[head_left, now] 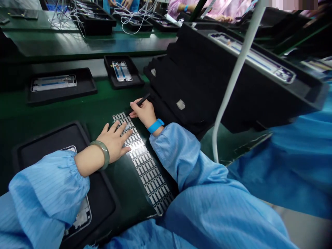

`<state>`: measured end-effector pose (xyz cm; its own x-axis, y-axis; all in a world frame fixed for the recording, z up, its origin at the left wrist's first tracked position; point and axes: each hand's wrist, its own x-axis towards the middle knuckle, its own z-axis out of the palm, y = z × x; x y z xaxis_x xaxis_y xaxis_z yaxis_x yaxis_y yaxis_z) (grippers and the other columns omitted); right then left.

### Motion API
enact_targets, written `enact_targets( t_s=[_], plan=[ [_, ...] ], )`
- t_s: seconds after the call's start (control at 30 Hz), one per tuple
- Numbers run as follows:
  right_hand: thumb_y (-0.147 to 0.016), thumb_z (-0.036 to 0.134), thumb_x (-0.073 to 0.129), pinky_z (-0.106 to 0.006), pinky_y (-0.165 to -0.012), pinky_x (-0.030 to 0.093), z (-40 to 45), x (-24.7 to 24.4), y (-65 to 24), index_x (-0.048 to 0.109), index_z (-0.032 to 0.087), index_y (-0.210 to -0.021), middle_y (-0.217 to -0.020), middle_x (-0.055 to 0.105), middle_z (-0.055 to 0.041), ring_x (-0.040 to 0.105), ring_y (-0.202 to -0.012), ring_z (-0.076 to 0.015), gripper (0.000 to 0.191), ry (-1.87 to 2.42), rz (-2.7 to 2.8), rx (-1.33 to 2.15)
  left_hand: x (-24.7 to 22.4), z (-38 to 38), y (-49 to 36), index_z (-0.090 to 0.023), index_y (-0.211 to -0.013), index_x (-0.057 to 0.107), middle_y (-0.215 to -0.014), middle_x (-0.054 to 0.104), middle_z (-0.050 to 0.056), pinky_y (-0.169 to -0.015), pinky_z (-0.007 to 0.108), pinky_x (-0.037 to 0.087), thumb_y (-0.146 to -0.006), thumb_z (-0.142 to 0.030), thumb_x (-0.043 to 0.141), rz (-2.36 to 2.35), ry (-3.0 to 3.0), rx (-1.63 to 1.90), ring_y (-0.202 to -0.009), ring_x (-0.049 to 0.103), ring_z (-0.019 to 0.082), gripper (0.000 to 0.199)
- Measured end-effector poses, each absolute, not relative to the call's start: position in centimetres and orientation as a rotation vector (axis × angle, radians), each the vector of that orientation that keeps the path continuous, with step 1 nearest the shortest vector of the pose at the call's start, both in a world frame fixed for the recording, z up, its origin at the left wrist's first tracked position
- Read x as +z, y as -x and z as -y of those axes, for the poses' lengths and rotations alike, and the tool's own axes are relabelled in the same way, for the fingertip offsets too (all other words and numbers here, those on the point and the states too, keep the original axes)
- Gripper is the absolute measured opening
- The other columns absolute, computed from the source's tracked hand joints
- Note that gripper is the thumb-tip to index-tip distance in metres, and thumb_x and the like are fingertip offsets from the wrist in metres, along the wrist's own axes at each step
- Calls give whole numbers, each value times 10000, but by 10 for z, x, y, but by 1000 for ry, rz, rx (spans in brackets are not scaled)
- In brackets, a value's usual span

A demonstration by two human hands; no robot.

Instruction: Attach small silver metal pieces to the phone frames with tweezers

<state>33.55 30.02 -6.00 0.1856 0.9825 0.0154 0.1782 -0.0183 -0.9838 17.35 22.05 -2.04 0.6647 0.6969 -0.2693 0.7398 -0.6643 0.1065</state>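
A long sheet of small silvery pieces (146, 162) lies on the green mat. My left hand (113, 141), with a green bangle at the wrist, rests with spread fingers on the upper part of this sheet. Beyond it, my right hand (144, 111) is closed around a dark pen-like tool (144, 99) at the sheet's far right corner. The tool's lower end is hidden by the fingers. Under my left forearm sits a black tray (102, 204) with a phone frame (84, 216), partly covered by the sleeve.
Two black trays with phone frames stand beyond my hands, at left (88, 83) and centre (135, 81). Stacked black trays (197, 72) rise on the right, behind a white pole (230, 83). White cables (135, 15) and other people's hands are farther back.
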Motion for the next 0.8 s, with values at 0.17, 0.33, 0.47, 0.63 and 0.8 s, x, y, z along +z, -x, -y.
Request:
enact_targets(
  t_s=[0.17,0.33,0.47,0.63,0.8],
  plan=[
    [-787,273,595,-190,-413,543,-298,-59,-334,507,160,-796,-549,567,49,640,-479,-132,143,1398,1218,985,-22,-219,-173,-227,-1402,305,-1497,223,115,-1056,578,206,-871,-495,404,-1169,-2681,-260,-1364,177,358,603],
    [-787,252,595,-175,-402,532,-297,-58,-332,509,159,-783,-543,564,49,626,-458,-117,126,1406,1195,1010,-19,-217,-173,-236,-1374,355,-1477,280,103,-1049,564,225,-885,-486,395,-1169,-2689,-202,-1347,220,344,551],
    [-791,252,596,-185,-399,534,-297,-58,-331,510,159,-789,-538,557,55,618,-443,-115,128,1384,1191,1050,-9,-225,-176,-188,-1256,476,-1306,480,110,-978,463,352,-902,-434,387,-1260,-2672,-121,-1188,421,283,440],
    [-787,250,594,-209,-391,539,-295,-58,-332,511,158,-788,-538,555,55,625,-448,-133,124,1362,1180,1058,-7,-251,-181,-82,-1265,438,-1160,486,170,-851,435,419,-889,-442,395,-1567,-2558,-13,-1074,447,317,522],
    [-783,259,590,-197,-381,529,-293,-59,-332,511,155,-801,-552,564,50,622,-440,-129,132,1365,1195,1022,-15,-265,-184,-163,-1165,560,-1174,471,126,-846,421,422,-854,-458,464,-1596,-2508,-59,-1077,427,313,439]
  ],
)
